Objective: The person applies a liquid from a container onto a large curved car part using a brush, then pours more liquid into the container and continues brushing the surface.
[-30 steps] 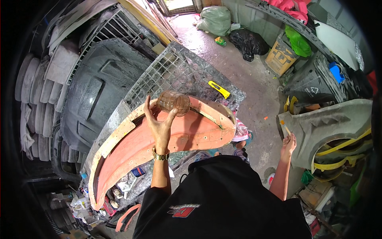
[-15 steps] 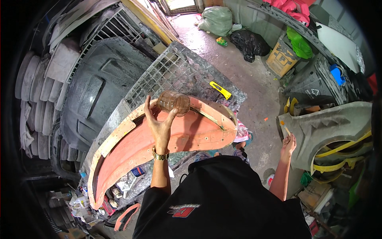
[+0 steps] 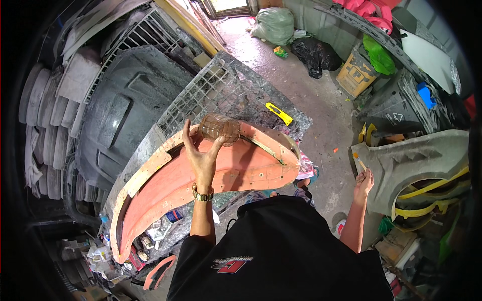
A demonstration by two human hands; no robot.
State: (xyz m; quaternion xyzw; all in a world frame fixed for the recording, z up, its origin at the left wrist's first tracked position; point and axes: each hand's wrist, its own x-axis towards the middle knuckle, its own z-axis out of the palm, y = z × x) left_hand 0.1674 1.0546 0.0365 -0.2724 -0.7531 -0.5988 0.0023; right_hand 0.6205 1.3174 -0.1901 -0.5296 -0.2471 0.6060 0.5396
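Observation:
My left hand (image 3: pixel 202 163), with a gold watch on its wrist, grips a see-through plastic jar (image 3: pixel 219 129) with a brownish tint. The jar lies tilted on its side in my grasp, over the far rim of a long curved mould (image 3: pixel 236 173). The mould has a salmon-pink inner face and a pale flange dotted with holes. Out to the right, well apart from the mould, my right hand (image 3: pixel 364 184) holds a paintbrush (image 3: pixel 359 161) by its handle. Its orange-brown bristles point up and away from me.
A yellow utility knife (image 3: pixel 278 114) lies on the grimy bench (image 3: pixel 251 90) beyond the mould. To the left leans a dark panel (image 3: pixel 125 110). A grey fender-shaped panel (image 3: pixel 416 155) stands at right. Farther back are a black bag (image 3: pixel 314 54) and a cardboard box (image 3: pixel 355 74).

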